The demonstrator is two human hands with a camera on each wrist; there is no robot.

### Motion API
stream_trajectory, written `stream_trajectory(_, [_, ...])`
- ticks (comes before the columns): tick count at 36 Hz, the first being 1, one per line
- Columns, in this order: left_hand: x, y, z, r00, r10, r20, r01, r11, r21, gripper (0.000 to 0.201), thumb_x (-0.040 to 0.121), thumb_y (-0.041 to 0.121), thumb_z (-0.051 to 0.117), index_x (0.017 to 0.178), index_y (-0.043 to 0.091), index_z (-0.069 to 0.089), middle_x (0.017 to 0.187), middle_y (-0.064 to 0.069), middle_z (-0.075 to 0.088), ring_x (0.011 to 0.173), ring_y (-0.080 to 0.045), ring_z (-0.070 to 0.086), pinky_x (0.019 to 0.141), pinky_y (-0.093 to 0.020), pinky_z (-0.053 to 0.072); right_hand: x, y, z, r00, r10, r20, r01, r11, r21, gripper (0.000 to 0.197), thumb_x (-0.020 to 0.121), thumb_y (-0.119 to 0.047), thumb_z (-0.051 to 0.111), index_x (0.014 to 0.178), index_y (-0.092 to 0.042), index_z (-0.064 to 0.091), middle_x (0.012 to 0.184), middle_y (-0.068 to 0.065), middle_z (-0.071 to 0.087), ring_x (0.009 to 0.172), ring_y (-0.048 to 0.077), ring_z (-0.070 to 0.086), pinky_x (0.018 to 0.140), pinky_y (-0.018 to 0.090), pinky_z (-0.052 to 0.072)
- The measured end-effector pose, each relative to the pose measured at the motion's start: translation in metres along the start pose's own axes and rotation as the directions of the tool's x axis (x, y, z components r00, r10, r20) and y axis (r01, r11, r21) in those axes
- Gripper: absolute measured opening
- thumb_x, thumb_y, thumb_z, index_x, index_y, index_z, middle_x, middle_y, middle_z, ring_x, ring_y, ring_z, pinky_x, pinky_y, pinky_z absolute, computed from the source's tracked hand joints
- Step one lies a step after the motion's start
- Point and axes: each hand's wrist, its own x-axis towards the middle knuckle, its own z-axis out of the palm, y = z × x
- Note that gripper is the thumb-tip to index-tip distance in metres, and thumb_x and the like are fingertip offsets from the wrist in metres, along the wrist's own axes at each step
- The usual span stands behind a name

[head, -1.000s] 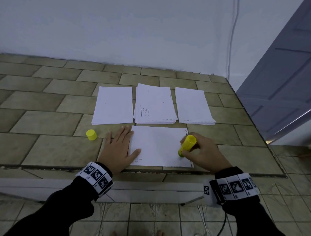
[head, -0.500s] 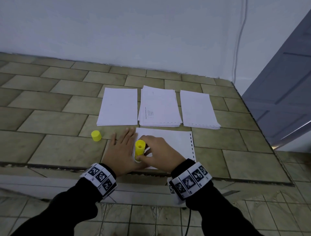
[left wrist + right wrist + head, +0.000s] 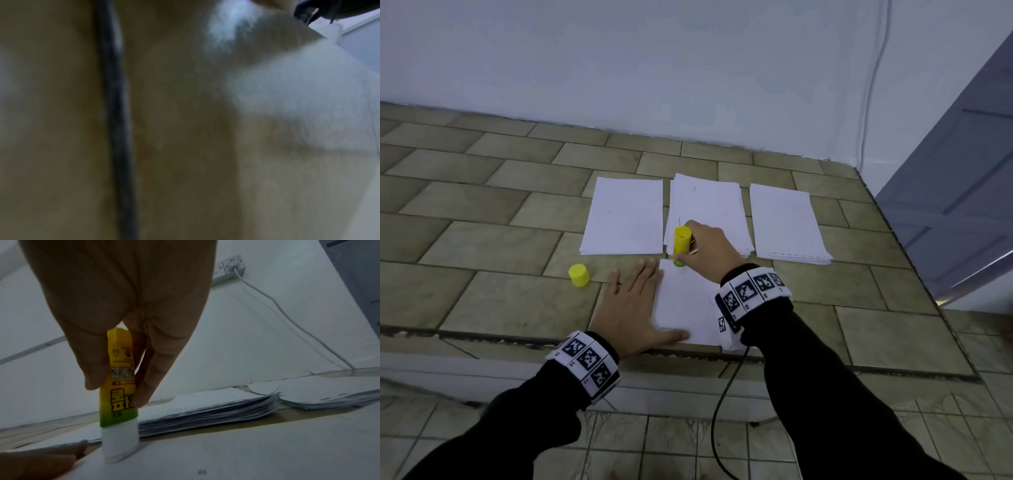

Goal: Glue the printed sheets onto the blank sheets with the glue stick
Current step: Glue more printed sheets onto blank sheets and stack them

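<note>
Right hand (image 3: 705,248) fingers (image 3: 144,391) pinch the glue stick (image 3: 118,389) upright, tip touching the sheet's (image 3: 685,305) far-left corner on the counter (image 3: 482,274). Left hand (image 3: 631,305) lies flat, fingers spread, on its left edge.

Tiled counter (image 3: 482,212), beige-brown rectangular tiles with dark grout, front edge chipped. White wall (image 3: 619,68) behind, meeting the counter along its far edge. White cable (image 3: 873,85) hanging down the wall near the right corner; in the right wrist view, plugged into a white wall socket (image 3: 234,266). Grey panelled door (image 3: 962,188) at right. Tiled floor (image 3: 671,445) below the counter, paler tiles. Black cable (image 3: 722,411) trailing down toward the floor. Left wrist view blurred, only tile and a dark grout line discernible.
</note>
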Motion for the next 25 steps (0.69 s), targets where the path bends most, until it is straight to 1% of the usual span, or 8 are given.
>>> stream_trajectory(2, [0.0, 0.0, 0.001, 1.0, -0.003, 0.004, 0.003, 1.0, 0.007, 0.139, 0.049, 0.104, -0.001, 0.156, 0.015, 0.01, 0.164, 0.001, -0.003, 0.15, -0.012, -0.008, 0.12, -0.052, -0.006, -0.007, 0.003, -0.001, 1.0, 0.008, -0.006, -0.007, 0.999, 0.051, 0.022, 0.08, -0.013, 0.072, 0.092, -0.005, 0.055, 0.094, 0.013, 0.067, 0.091, 0.029, 0.062, 0.082, 0.043, 0.052])
stream_trajectory(5, [0.0, -0.001, 0.002, 1.0, -0.004, -0.021, 0.004, 1.0, -0.009, 0.135, 0.053, 0.102, -0.001, 0.156, 0.015, 0.013, 0.164, 0.001, 0.0, 0.151, -0.013, -0.004, 0.12, -0.052, -0.003, -0.03, 0.006, -0.008, 0.999, 0.032, -0.017, -0.03, 0.991, 0.13, 0.027, 0.08, -0.013, 0.074, 0.099, -0.01, 0.055, 0.095, 0.006, 0.065, 0.088, 0.022, 0.062, 0.075, 0.028, 0.051])
stream_trajectory(6, [0.0, -0.001, 0.003, 1.0, -0.002, -0.03, 0.002, 1.0, -0.015, 0.134, 0.054, 0.101, -0.001, 0.156, 0.015, 0.015, 0.164, 0.001, 0.001, 0.151, -0.013, -0.003, 0.12, -0.052, -0.002, -0.04, 0.009, -0.01, 0.999, 0.032, -0.016, -0.029, 0.988, 0.149, 0.028, 0.08, -0.015, 0.075, 0.1, -0.011, 0.056, 0.095, 0.005, 0.066, 0.087, 0.02, 0.062, 0.074, 0.027, 0.051])
stream_trajectory(9, [-0.001, -0.001, 0.005, 0.999, -0.004, -0.042, 0.003, 1.0, -0.029, 0.135, 0.054, 0.1, -0.004, 0.156, 0.015, 0.016, 0.164, 0.001, 0.002, 0.151, -0.012, -0.002, 0.12, -0.052, -0.002, -0.066, 0.023, -0.013, 1.0, 0.001, 0.008, -0.002, 0.973, 0.23, 0.02, 0.079, -0.018, 0.077, 0.091, -0.01, 0.063, 0.094, 0.004, 0.07, 0.088, 0.017, 0.067, 0.082, 0.037, 0.055])
stream_trajectory(11, [-0.001, -0.001, 0.005, 0.999, -0.001, -0.047, -0.001, 0.999, -0.036, 0.135, 0.054, 0.101, -0.003, 0.156, 0.015, 0.017, 0.164, 0.001, 0.002, 0.15, -0.012, -0.003, 0.12, -0.052, -0.002, -0.082, 0.033, -0.013, 1.0, -0.002, 0.011, -0.002, 0.957, 0.288, 0.015, 0.078, -0.018, 0.078, 0.088, -0.015, 0.068, 0.099, 0.001, 0.071, 0.089, 0.014, 0.068, 0.084, 0.04, 0.056])
stream_trajectory(16, [0.001, -0.002, 0.005, 0.999, 0.002, -0.048, -0.004, 0.999, -0.033, 0.136, 0.054, 0.102, 0.001, 0.155, 0.014, 0.016, 0.164, 0.0, 0.002, 0.15, -0.013, -0.003, 0.12, -0.053, -0.003, -0.112, 0.038, -0.014, 0.994, -0.105, 0.01, 0.097, 0.948, 0.303, 0.02, 0.078, -0.019, 0.078, 0.084, -0.033, 0.065, 0.099, -0.001, 0.07, 0.085, 0.013, 0.069, 0.078, 0.035, 0.058])
stream_trajectory(21, [0.003, -0.003, 0.007, 0.999, -0.005, -0.032, 0.005, 1.0, -0.006, 0.133, 0.056, 0.102, 0.003, 0.156, 0.015, 0.013, 0.164, 0.001, -0.002, 0.15, -0.012, -0.006, 0.12, -0.052, -0.003, -0.116, 0.038, -0.012, 0.988, -0.155, 0.012, 0.146, 0.955, 0.259, 0.019, 0.079, -0.018, 0.078, 0.096, -0.019, 0.069, 0.099, 0.001, 0.069, 0.083, 0.013, 0.067, 0.075, 0.029, 0.057])
stream_trajectory(25, [0.001, -0.002, 0.005, 1.0, -0.012, -0.016, 0.012, 1.0, -0.001, 0.132, 0.055, 0.101, 0.003, 0.156, 0.016, 0.01, 0.164, 0.002, -0.005, 0.15, -0.012, -0.009, 0.12, -0.052, -0.003, -0.101, 0.035, -0.018, 0.988, -0.151, 0.031, 0.14, 0.966, 0.218, 0.02, 0.079, -0.016, 0.077, 0.086, -0.03, 0.064, 0.101, 0.001, 0.069, 0.087, 0.011, 0.066, 0.076, 0.024, 0.056])
